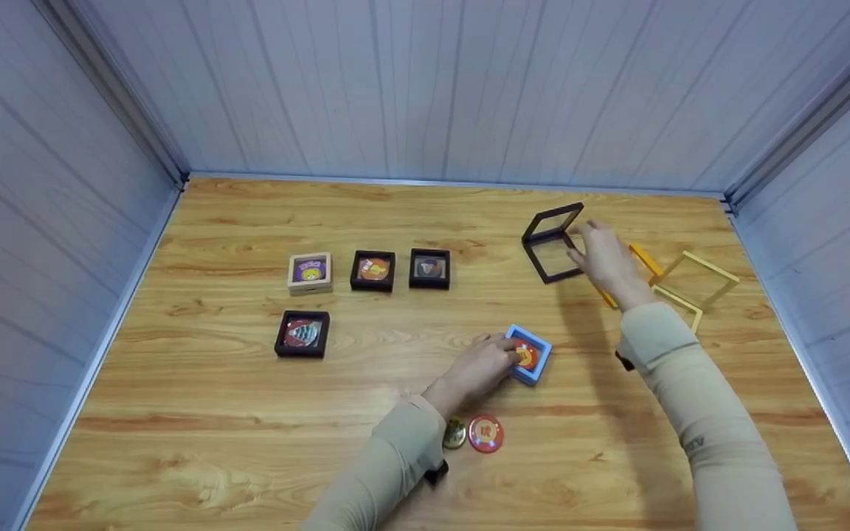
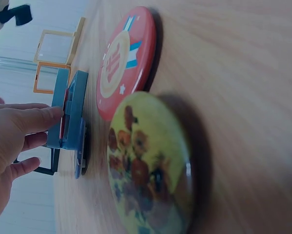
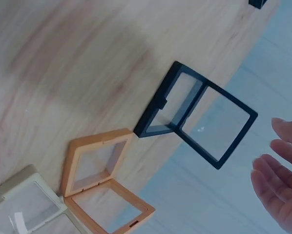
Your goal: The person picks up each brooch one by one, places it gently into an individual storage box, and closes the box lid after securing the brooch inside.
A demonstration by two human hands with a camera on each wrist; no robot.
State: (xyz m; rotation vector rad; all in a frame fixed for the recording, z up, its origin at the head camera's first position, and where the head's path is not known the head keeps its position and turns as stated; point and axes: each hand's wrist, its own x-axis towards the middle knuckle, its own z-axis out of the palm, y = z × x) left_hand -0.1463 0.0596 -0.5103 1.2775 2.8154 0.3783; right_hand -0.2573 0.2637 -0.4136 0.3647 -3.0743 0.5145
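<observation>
In the head view, my left hand [image 1: 478,366] has its fingers on a blue square frame [image 1: 546,350] that holds a red and orange disc. The left wrist view shows that hand [image 2: 14,131] with a fingertip at the disc's edge, between the two parts of the blue frame [image 2: 77,107]. My right hand [image 1: 606,259] is beside an unfolded black frame [image 1: 544,237]. A gap separates the right hand [image 3: 282,170] from this black frame [image 3: 239,102] in the right wrist view, and nothing is held there.
Orange [image 1: 646,264] and pale yellow [image 1: 717,293] frames stand unfolded at the right. Framed discs sit at the left: one beige [image 1: 311,289] and several black [image 1: 430,283]. A red badge [image 1: 485,433] and a sunflower badge [image 1: 454,434] lie by the left forearm.
</observation>
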